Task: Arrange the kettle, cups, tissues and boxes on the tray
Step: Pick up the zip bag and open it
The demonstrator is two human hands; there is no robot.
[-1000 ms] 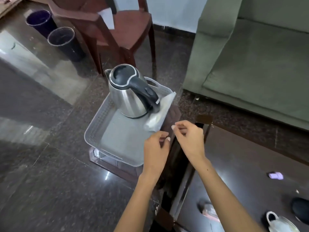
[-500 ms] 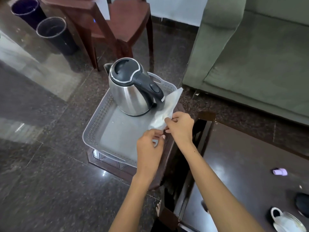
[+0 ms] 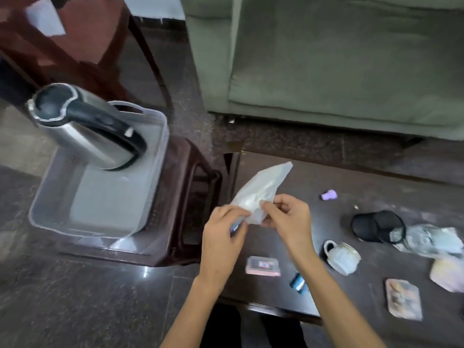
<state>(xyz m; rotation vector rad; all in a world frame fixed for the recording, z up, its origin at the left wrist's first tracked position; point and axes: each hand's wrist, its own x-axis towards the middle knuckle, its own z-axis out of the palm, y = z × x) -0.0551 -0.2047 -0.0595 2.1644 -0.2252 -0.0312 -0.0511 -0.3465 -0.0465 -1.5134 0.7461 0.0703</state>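
Pinching the soft, light tissue packet [image 3: 261, 194] between your left hand [image 3: 223, 237] and right hand [image 3: 288, 217], you are gripping its near end; it is crumpling easily.

Dark table [image 3: 351, 187]: mesh cup [image 3: 376, 226], mug [image 3: 342, 257], pink box [image 3: 263, 265]. Stool [image 3: 185, 197]: tray [image 3: 160, 136].

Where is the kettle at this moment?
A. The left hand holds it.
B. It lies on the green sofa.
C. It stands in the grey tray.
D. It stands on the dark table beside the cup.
C: the kettle stands upright in the grey tray, and no hand touches it.
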